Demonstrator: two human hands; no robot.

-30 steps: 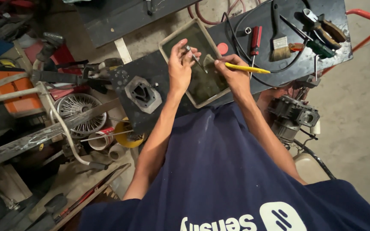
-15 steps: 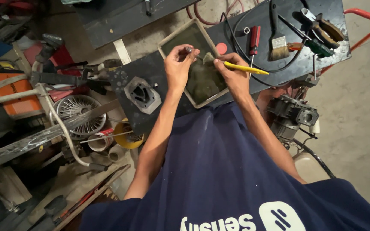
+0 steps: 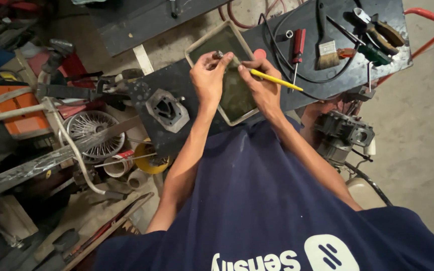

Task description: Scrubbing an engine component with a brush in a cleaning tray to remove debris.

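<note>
My left hand [image 3: 208,75] pinches a small metal part [image 3: 219,54] above a shallow rectangular tray [image 3: 237,103] of dark liquid on a black workbench [image 3: 177,83]. My right hand [image 3: 261,83] grips a yellow-handled tool [image 3: 276,80] whose tip points toward that small part. Both hands hover close together over the tray's upper half. The tool's working end is hidden by my fingers.
A grey finned engine part [image 3: 167,109] lies left of the tray. A red screwdriver [image 3: 297,45], a paintbrush [image 3: 326,50], black cable and other tools lie at the bench's right. An engine block [image 3: 342,134] stands below right. Scrap metal, a fan wheel [image 3: 92,131] and an orange crate [image 3: 11,108] crowd the left.
Both hands have shifted slightly up the tray and closer together; the yellow tool's tip now meets the small part in my left fingers.
</note>
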